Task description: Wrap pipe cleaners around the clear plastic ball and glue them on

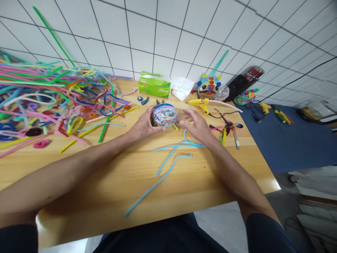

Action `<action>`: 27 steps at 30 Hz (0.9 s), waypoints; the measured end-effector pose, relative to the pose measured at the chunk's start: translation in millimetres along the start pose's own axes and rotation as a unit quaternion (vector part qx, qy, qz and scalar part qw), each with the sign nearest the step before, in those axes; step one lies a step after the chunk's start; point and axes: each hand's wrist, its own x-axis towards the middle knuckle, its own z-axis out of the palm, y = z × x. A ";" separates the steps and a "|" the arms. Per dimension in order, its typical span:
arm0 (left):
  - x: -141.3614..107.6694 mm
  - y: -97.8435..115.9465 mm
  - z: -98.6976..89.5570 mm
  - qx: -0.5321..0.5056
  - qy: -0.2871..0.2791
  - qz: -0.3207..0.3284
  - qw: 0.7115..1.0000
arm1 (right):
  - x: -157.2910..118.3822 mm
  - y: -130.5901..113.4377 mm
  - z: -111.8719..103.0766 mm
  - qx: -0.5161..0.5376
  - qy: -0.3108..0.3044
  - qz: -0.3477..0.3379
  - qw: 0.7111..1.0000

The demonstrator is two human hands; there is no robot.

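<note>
A round, shiny ball (pixel 165 115) with a blue band along its top sits near the middle of the wooden table. My left hand (pixel 144 123) is curved round the ball's left side, its thumb along the lower front edge. On the right, my right hand (pixel 195 125) has its fingers apart and curved, a little away from the ball, with nothing seen in it. Several light blue pipe cleaners (pixel 172 165) lie in front of the hands, some partly under the right wrist. Dark tool tips show behind the ball.
Colourful pipe cleaners (pixel 47 91) are heaped at the left. Along the tiled wall stand a green tissue pack (pixel 154 85), white tissue (pixel 182 88) and a decorated lion-like head (pixel 209 85). A yellow glue gun (pixel 201 103) and a pen (pixel 236 138) lie right.
</note>
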 end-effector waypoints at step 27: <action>12.2 6.8 12.8 0.085 0.018 0.085 0.993 | 55.1 122.2 -39.6 -0.143 0.159 0.189 0.958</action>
